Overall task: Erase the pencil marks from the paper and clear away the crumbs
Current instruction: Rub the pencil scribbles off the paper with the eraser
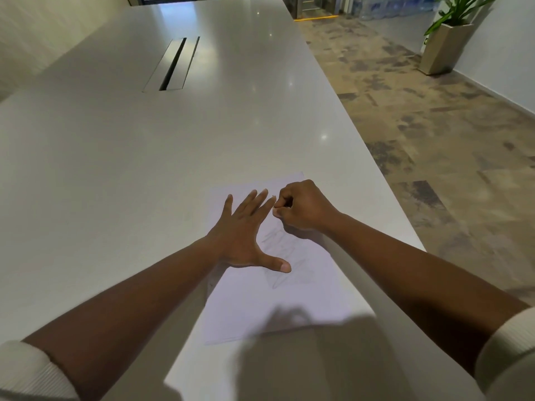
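Observation:
A white sheet of paper [278, 308] lies near the right edge of the grey table [144, 157]. Faint pencil scribbles [285, 256] cross its middle. My left hand [246, 235] lies flat on the paper's upper left part, fingers spread and straight, thumb pointing toward the scribbles. My right hand [301, 206] is curled into a fist just above the scribbles, at the tips of the left fingers. Its fingers seem to pinch something small and dark, which is mostly hidden; I cannot make out what it is. No crumbs are distinguishable.
A long cable slot with a metal flap [170, 65] is set into the table's far middle. The table's right edge runs close by the paper, with patterned floor [434, 140] beyond. A potted plant [448, 39] stands at the far right wall.

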